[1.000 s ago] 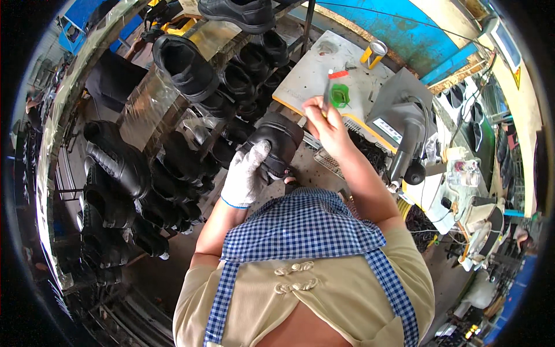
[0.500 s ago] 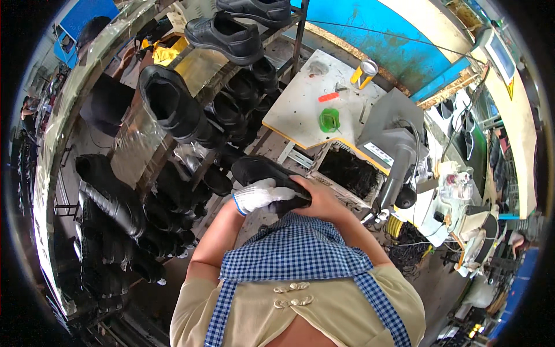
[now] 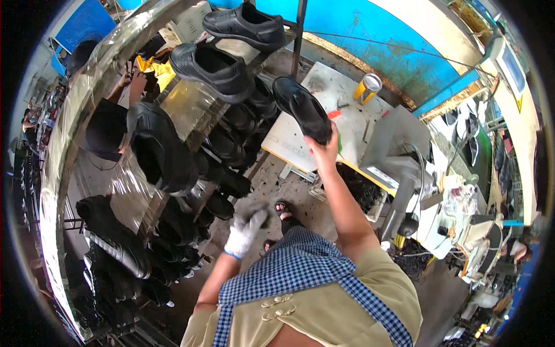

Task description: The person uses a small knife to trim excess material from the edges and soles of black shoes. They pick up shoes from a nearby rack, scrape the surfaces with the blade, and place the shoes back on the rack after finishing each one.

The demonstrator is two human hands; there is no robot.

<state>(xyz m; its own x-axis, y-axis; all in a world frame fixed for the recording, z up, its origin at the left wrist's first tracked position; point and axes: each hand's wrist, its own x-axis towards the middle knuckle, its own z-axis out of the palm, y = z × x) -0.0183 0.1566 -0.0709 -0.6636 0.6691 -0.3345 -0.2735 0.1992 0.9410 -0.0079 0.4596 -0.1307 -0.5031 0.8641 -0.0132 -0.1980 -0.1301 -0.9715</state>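
Observation:
A black shoe [image 3: 302, 110] is lifted over the white worktable, its toe pointing away to the upper left. My bare right hand [image 3: 325, 149] grips it at the heel end, with that arm stretched forward. Low and to the left, near my apron, my left hand [image 3: 245, 232] wears a white glove with greyed fingers. No object shows in it; the fingers look apart, though slightly blurred. On the rack [image 3: 191, 107] to my left stand several more black shoes, among them one [image 3: 222, 72] on the upper shelf and another [image 3: 153, 153] closer to me.
On the white worktable [image 3: 283, 141] are a yellow-and-silver can [image 3: 367, 87] and a partly hidden red piece. A grey machine [image 3: 390, 139] stands at its right, above a crate of black scraps [image 3: 358, 182]. Behind the rack, another person's hands [image 3: 130, 84] are near yellow cloth.
My right hand has carried the shoe forward and up, away from my body. The gloved left hand has let go of it and dropped back toward my apron.

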